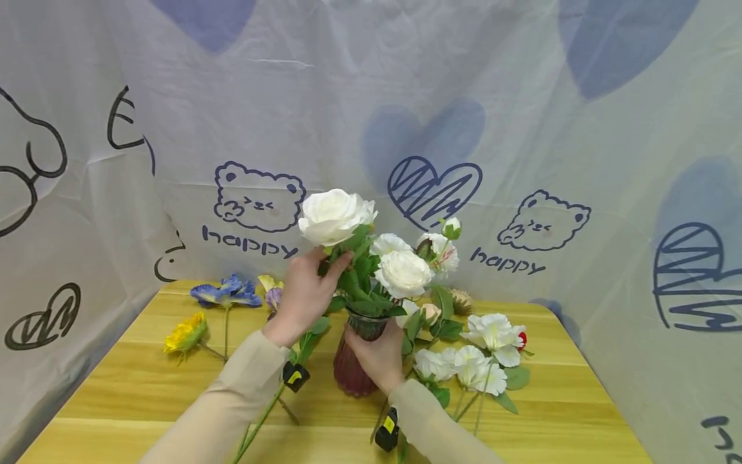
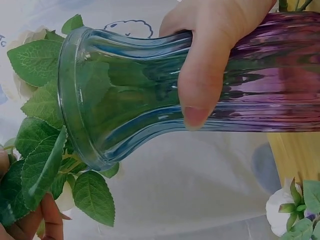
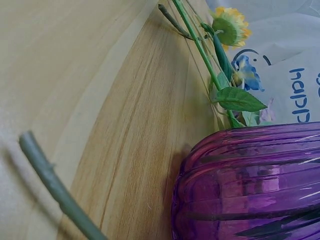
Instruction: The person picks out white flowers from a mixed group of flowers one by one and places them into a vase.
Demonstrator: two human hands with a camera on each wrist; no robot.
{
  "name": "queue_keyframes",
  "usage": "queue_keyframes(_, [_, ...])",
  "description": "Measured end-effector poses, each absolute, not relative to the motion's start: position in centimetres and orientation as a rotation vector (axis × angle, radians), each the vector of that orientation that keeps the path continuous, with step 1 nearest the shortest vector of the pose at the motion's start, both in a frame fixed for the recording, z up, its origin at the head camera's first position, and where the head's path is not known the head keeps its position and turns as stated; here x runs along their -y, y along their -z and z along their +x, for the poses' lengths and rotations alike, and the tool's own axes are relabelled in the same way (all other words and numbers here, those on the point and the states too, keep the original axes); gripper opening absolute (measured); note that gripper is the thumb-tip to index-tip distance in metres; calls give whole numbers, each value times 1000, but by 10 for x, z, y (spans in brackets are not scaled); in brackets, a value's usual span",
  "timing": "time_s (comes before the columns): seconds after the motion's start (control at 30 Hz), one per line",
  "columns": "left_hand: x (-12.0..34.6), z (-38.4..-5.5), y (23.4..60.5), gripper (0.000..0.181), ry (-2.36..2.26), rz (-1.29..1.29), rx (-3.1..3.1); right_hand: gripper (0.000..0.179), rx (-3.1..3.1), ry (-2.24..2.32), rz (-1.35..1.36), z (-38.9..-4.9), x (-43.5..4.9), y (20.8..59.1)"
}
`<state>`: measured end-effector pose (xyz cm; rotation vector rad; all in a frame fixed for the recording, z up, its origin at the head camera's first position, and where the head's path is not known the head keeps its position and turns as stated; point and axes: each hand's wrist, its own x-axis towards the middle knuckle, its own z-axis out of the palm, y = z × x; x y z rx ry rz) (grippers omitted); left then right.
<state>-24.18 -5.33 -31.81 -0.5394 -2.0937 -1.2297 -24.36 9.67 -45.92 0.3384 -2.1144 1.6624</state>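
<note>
A ribbed glass vase, blue-green at the neck and purple-pink below, stands on the table. My right hand grips it just below the rim; in the left wrist view the thumb of that right hand wraps over the glass. My left hand pinches a large white rose by its leafy stem, right under the bloom. More white flowers rise from the vase beside it. Green leaves spread around the rim near the left fingers. The right wrist view shows the purple lower vase.
On the left of the wooden table lie a yellow sunflower and a blue flower. White blossoms lie to the right of the vase. A loose stem crosses the near side. Printed cloth hangs behind.
</note>
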Motion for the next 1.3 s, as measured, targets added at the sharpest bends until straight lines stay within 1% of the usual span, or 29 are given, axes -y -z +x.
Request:
queue_keyframes(0.03, [53,-243,318,27,1228,-544,2101,61,2112,-1662,340,-244,-97,460])
queue_keyframes(0.13, [53,-243,316,29,1234,-544,2129,61,2107,-1660,340,-245,-97,460])
queue_keyframes(0.3, [51,-242,314,22,1239,-521,2196,60,2113,-1668,331,-245,-97,461])
queue_keyframes(0.37, [50,-242,314,22,1235,-518,2230,59,2118,-1672,328,-245,-97,461])
queue_keyframes(0.43, [49,-241,315,24,1217,-534,2264,59,2115,-1675,337,-245,-97,460])
queue_keyframes(0.53, [48,-240,318,32,1185,-571,2307,61,2106,-1672,336,-246,-96,460])
queue_keyframes(0.7, [48,-239,325,38,1169,-610,2328,68,2070,-1664,351,-248,-95,463])
queue_keyframes(0.83, [47,-239,329,44,1157,-625,2343,70,2072,-1641,363,-248,-96,463])
queue_keyframes(1.13, [46,-245,340,50,1180,-512,2383,65,2082,-1626,378,-248,-96,465])
queue_keyframes(1.3, [48,-245,343,47,1316,-499,2387,66,2079,-1628,381,-247,-96,463])
